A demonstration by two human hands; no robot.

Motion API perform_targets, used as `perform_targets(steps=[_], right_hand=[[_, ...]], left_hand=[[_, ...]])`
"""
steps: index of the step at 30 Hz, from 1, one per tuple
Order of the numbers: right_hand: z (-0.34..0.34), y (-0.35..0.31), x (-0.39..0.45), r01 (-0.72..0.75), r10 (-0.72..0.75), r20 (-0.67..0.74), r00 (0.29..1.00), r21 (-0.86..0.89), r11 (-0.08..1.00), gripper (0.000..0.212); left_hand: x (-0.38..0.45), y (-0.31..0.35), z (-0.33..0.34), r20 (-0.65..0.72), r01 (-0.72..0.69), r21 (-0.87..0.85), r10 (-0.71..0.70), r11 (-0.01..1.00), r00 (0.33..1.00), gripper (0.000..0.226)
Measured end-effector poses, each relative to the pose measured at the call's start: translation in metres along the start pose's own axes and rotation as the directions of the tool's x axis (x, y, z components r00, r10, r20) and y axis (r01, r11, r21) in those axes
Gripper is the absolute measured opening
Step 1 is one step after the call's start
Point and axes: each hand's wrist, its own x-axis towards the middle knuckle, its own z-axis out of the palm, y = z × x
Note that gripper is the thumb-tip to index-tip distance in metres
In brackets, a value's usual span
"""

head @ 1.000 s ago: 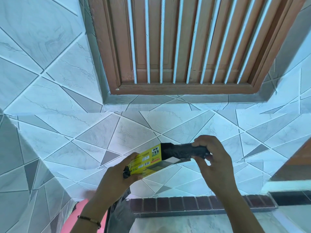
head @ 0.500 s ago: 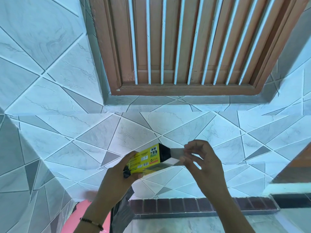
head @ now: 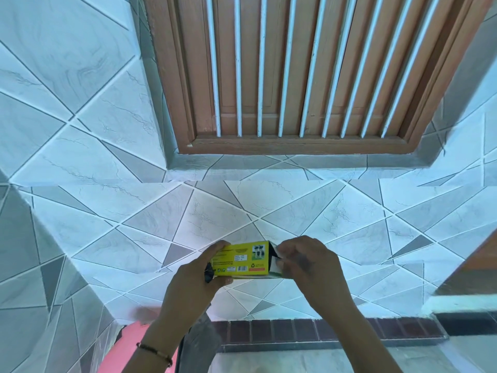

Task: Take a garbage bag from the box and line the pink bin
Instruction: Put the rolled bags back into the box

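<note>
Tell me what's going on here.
A person is holding a yellow box of garbage bags in front of a tiled wall. The left hand grips one end; the right hand works at the open flap end. The pink bin sits below, partly visible.

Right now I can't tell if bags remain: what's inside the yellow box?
Black plastic shows at both ends of the yellow box, by the left hand and the right hand. The walls hide the rest, so no count.

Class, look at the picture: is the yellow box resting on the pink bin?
No: the yellow box is held up between the left hand and right hand, well above the pink bin.
</note>
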Motion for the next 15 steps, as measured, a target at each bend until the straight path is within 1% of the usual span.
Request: perform_targets(steps=[3,4,6,7,8,10,12,13,15], right_hand=[[0.006,0.007,0.000,0.166,-0.175,-0.052,0.983,-0.146,0.975,0.022],[0.008,0.010,0.001,0.193,-0.210,-0.077,0.975,-0.185,0.964,0.023],[0.008,0.015,0.001,0.182,-0.211,-0.126,0.969,-0.208,0.961,0.024],[0.008,0.017,0.002,0.173,-0.201,-0.126,0.971,-0.204,0.964,0.025],[0.007,0.017,0.003,0.162,-0.183,-0.103,0.978,-0.184,0.969,0.026],[0.004,0.017,0.003,0.093,-0.093,-0.006,0.996,-0.069,0.993,0.025],[0.004,0.015,0.002,0.027,-0.030,0.090,0.995,0.027,0.999,0.024],[0.005,0.012,0.001,0.031,-0.034,0.122,0.992,0.028,0.999,0.026],[0.012,0.006,-0.002,0.047,-0.060,0.192,0.980,0.073,0.996,0.039]], left_hand=[[0.003,0.000,-0.001,-0.033,0.004,-0.018,-0.005,1.000,0.999,0.057],[0.004,0.000,-0.001,-0.037,0.000,-0.019,-0.001,1.000,0.999,0.056],[0.005,0.000,-0.001,-0.036,-0.009,-0.013,0.008,1.000,0.999,0.057],[0.005,0.000,-0.002,-0.037,-0.008,-0.010,0.008,1.000,0.999,0.057],[0.006,0.000,-0.001,-0.037,-0.004,-0.009,0.004,1.000,0.999,0.057],[0.006,0.000,0.000,-0.038,0.000,-0.007,-0.001,1.000,0.999,0.057],[0.006,0.001,0.001,-0.045,0.006,0.003,-0.005,1.000,0.999,0.056],[0.007,0.002,0.001,-0.048,0.009,0.014,-0.008,1.000,0.999,0.056],[0.008,0.004,0.003,-0.039,0.014,0.040,-0.013,0.999,0.999,0.058]])
